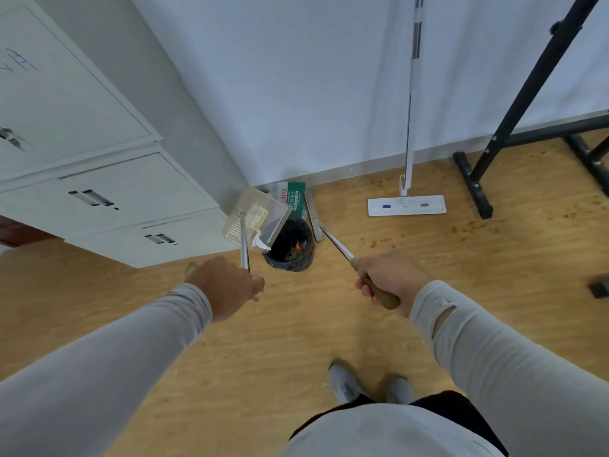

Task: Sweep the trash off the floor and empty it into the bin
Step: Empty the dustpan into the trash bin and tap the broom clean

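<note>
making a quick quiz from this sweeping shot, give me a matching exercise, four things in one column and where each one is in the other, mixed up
Things
1. dustpan
2. broom
3. mop
4. bin

Places
A. head flat on the floor, handle leaning on the wall
B. on the floor by the cabinet corner, lined with a black bag
C. tilted over the bin, its handle in the left hand
D. just right of the bin, its wooden grip in the right hand

Pairs: 1-C, 2-D, 3-A, 4-B
</note>
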`<state>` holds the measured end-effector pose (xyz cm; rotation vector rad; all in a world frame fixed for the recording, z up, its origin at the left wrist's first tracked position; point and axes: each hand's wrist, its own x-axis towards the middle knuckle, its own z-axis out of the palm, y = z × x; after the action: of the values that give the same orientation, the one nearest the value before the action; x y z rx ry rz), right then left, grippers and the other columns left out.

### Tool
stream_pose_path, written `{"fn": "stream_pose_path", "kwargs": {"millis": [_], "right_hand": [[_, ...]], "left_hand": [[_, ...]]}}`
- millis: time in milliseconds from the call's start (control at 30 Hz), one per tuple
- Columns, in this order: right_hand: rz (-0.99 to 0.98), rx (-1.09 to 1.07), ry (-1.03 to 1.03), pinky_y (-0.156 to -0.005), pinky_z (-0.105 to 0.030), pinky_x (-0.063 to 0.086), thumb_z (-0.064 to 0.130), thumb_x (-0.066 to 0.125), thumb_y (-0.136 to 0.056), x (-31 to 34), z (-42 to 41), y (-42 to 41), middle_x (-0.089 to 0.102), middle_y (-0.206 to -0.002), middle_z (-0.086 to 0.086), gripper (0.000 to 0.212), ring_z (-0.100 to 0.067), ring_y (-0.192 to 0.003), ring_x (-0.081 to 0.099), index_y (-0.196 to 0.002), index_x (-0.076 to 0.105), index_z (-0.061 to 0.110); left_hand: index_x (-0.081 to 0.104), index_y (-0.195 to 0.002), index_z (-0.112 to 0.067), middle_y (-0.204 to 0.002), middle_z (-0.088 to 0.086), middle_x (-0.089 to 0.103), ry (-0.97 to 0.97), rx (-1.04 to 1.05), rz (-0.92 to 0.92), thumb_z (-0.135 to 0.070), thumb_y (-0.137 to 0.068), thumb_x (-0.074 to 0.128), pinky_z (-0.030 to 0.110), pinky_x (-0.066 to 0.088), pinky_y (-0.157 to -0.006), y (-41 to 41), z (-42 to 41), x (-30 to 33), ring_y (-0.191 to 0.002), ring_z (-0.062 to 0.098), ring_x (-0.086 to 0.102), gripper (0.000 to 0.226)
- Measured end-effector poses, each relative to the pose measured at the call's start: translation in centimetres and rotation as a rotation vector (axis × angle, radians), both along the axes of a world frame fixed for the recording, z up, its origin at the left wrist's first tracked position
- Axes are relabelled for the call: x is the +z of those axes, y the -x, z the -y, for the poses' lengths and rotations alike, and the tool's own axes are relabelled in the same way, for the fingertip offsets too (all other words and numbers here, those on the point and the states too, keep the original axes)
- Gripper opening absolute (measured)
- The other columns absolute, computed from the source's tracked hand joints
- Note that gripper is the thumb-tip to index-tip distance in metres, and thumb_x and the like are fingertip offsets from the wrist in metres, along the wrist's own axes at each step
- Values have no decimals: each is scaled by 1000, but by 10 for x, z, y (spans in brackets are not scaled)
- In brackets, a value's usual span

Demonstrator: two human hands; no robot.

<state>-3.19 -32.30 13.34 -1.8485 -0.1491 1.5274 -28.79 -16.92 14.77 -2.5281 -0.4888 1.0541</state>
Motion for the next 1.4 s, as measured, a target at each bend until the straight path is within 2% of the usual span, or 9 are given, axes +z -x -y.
{"fn": "stream_pose_path", "kwargs": {"millis": [133, 333, 567, 767, 1000, 1133, 1233, 1400], "right_hand": [[5, 7, -20, -44, -24, 43, 4, 56, -89, 1, 12, -5, 65, -77, -15, 19, -19, -55, 54, -102, 68, -3], [14, 20, -44, -41, -22, 42, 2, 55, -88, 8, 26, -12, 65, -76, -16, 21, -20, -55, 54, -102, 69, -6], [21, 53, -60, -49, -28, 43, 4, 55, -89, 10, 44, -24, 67, -77, -16, 22, -21, -59, 55, -102, 69, -6], [14, 43, -71, -51, -30, 44, 4, 55, -89, 11, 47, -25, 67, -77, -16, 22, -22, -62, 56, -103, 69, -5], [18, 34, -80, -54, -31, 44, 6, 55, -88, 4, 43, -17, 67, -74, -15, 26, -22, -60, 56, -106, 70, -6], [12, 23, -79, -51, -29, 43, 5, 55, -89, 4, 40, -15, 66, -73, -15, 22, -21, -56, 54, -104, 68, -6], [4, 24, -80, -49, -28, 42, 5, 55, -90, 4, 41, -14, 65, -72, -15, 19, -21, -55, 53, -101, 67, -4], [-2, 26, -75, -51, -30, 44, 5, 55, -87, 0, 40, -14, 68, -71, -15, 27, -23, -59, 55, -107, 69, -7]], "left_hand": [[46, -134, -23, -106, 3, 71, -22, -67, -39, -12, -102, 41, 37, 53, -77, -17, 18, 18, -85, 30, 70, 34], [48, -129, -21, -100, 3, 71, -54, -47, -44, -11, -101, 44, 36, 49, -68, -25, 35, 28, -79, 30, 69, 30], [49, -130, -24, -104, 2, 72, -81, -26, -24, -11, -99, 46, 40, 56, -78, -34, 49, 18, -81, 31, 70, 33], [49, -125, -23, -100, 4, 71, -65, -11, -40, -8, -99, 44, 43, 56, -78, -40, 47, 15, -80, 33, 69, 31], [45, -123, -31, -97, 2, 67, -31, 99, -41, -11, -97, 45, 52, 55, -82, -39, 37, 16, -81, 36, 64, 33], [45, -125, -33, -102, -2, 66, -42, 131, -57, -12, -98, 45, 48, 51, -76, -46, 39, 21, -84, 31, 63, 34], [46, -128, -30, -102, 0, 66, -61, 91, -69, -8, -98, 44, 49, 55, -80, -52, 40, 26, -82, 31, 62, 38], [46, -127, -30, -101, 0, 65, -64, 126, -59, -7, -98, 41, 51, 56, -80, -49, 39, 30, -77, 32, 58, 37]]}}
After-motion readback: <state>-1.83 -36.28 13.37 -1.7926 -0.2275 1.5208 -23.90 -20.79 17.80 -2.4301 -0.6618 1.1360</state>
